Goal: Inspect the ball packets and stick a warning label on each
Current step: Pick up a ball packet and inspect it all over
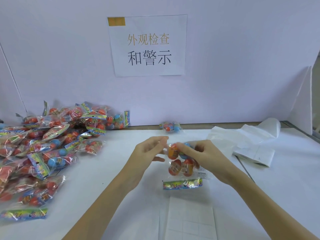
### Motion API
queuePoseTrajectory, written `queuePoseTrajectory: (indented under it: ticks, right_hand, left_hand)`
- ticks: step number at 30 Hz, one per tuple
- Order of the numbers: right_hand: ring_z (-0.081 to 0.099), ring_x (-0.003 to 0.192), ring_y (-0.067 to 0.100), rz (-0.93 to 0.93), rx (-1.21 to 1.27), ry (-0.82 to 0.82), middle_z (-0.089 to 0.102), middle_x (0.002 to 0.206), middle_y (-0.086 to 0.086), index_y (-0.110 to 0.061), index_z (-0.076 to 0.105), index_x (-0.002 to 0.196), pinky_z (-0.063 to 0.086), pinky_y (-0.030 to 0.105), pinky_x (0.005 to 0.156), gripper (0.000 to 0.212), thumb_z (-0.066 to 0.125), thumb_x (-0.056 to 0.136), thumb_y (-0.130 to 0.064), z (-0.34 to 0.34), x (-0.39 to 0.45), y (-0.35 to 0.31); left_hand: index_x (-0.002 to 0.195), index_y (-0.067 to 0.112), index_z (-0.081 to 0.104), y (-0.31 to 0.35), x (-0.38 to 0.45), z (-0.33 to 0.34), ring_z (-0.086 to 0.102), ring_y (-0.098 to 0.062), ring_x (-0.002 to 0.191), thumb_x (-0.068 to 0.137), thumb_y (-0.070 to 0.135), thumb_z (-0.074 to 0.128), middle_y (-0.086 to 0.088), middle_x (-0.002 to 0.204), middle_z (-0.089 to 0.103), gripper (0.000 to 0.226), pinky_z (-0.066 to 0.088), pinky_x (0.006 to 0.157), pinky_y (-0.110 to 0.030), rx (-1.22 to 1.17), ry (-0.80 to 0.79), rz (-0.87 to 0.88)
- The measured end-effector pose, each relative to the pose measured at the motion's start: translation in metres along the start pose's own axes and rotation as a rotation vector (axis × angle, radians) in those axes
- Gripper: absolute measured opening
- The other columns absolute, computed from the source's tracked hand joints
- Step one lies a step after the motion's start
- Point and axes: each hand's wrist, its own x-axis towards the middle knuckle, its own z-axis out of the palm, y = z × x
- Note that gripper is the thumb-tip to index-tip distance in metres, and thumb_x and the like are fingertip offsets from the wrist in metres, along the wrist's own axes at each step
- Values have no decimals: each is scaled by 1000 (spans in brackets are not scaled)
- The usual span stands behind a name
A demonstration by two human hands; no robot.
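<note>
The right hand [202,153] covers the upper right of the held packet [183,163], so the ball under its fingers shows only as a sliver of blue. The left hand [150,149] has motion-blurred fingertips just left of that packet, and whether they pinch anything cannot be told. The white warning label [202,173] on the packet's right side is too small to read past its heading. Well left of the packet, the pile of packets [43,153] runs off the picture's left edge. Below the packet, the label sheet [190,220] is cut off by the bottom edge.
</note>
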Motion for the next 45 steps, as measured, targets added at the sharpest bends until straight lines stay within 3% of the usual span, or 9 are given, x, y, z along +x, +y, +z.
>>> queuePoseTrajectory:
  ticks: [9,13,19,21,25,29,32,38,45]
  right_hand:
    - [52,60,11,-155,-305,118,63,81,12,-16,73,87,42,24,64,45,43,109,-41,5,1,5]
    - [60,53,12,-153,-104,93,69,63,4,-32,73,86,47,24,54,39,43,108,-44,10,-2,3]
    - [76,102,32,-87,437,27,78,113,16,-17,78,120,63,35,88,35,52,108,-37,3,0,0]
    - [76,101,29,-137,382,125,78,108,15,-25,76,121,62,31,85,22,65,103,-21,-1,2,3]
    - [73,88,13,-90,265,177,80,107,1,-42,54,140,57,24,77,61,79,92,-15,-7,4,5]
    - [73,87,9,-37,232,-20,80,107,1,-30,64,132,49,13,70,44,76,94,-14,-7,2,4]
    - [75,96,16,-41,223,-68,80,108,4,-25,73,123,51,13,75,31,75,94,-13,-6,1,4]
    - [73,90,11,13,307,43,81,103,5,-18,84,100,53,29,81,32,73,86,-45,-3,2,4]
    - [69,93,16,40,347,88,81,105,6,-21,85,103,48,25,77,23,65,100,-33,-2,1,1]
  left_hand:
    - [93,22,86,5,-1,0,58,-6,70,69,47,79,6,100,78,35,51,65,-22,-13,232,3]
    - [97,26,86,5,-5,0,46,-9,48,79,41,76,2,59,66,25,42,48,-18,-23,196,138]
    - [108,30,84,4,-7,-7,74,-10,94,87,33,80,6,99,81,21,53,83,-15,241,-46,324]
    - [131,40,70,3,-6,-11,74,-12,102,94,44,74,10,110,78,38,52,89,-16,326,-165,294]
    - [154,56,20,1,-1,-12,75,-24,86,96,71,47,1,109,67,65,59,89,-36,287,-45,170]
    - [140,35,56,4,2,-12,69,-17,108,85,64,54,-1,124,68,63,60,92,-36,247,121,86]
    - [102,28,80,6,2,-13,72,-16,98,86,55,68,5,104,78,34,56,91,-34,214,122,61]
    - [80,11,75,5,6,-16,68,-15,68,88,31,80,-2,76,73,22,54,65,-17,79,297,86]
    - [82,11,71,-3,9,-14,57,-16,59,95,28,75,-2,69,62,22,56,64,-29,89,356,117]
